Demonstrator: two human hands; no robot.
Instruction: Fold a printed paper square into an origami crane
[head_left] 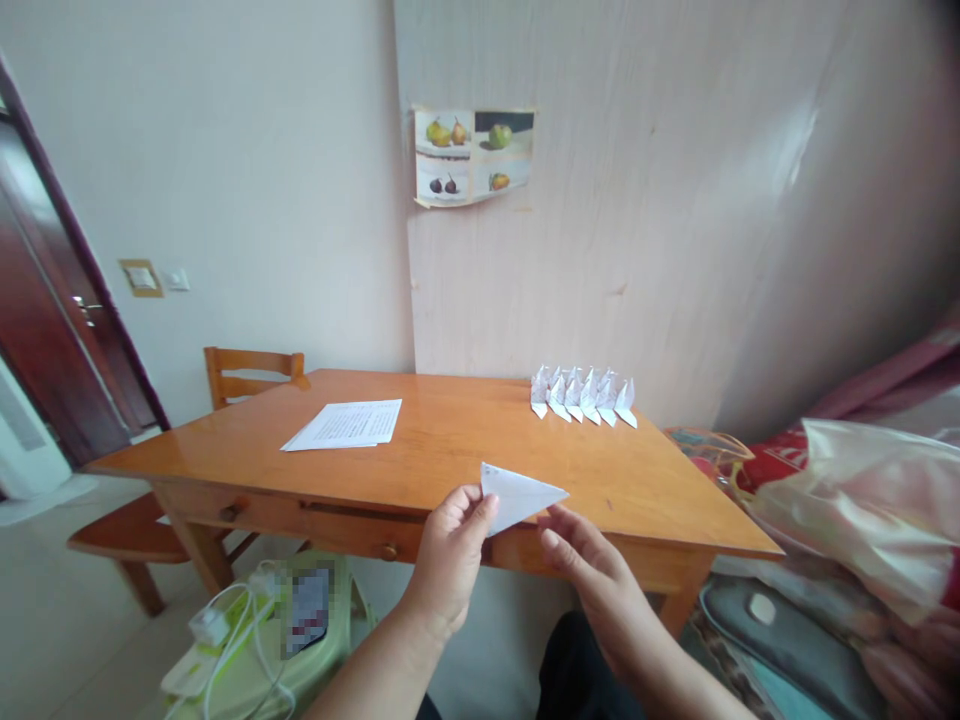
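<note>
Between the thumb and fingers of my left hand [450, 555] is a folded white paper [519, 497], pinched at its wide end. It is a flat, kite-like triangle with its sharp tip pointing right, held above the table's front edge. A few small printed marks show at its upper left corner. My right hand [589, 560] is just below the pointed tip, thumb and fingers slightly apart and nothing gripped. Whether a fingertip brushes the paper's edge, I cannot tell. Several folded paper figures [581, 395] stand in rows at the back right of the table.
A stack of printed sheets [349, 425] lies on the left of the wooden table [450, 420]. Below left, a green stool [341, 600] carries white cables [251, 620] and a phone-like object, pixelated. Plastic bags [862, 510] crowd the right side. A chair [255, 362] stands behind left.
</note>
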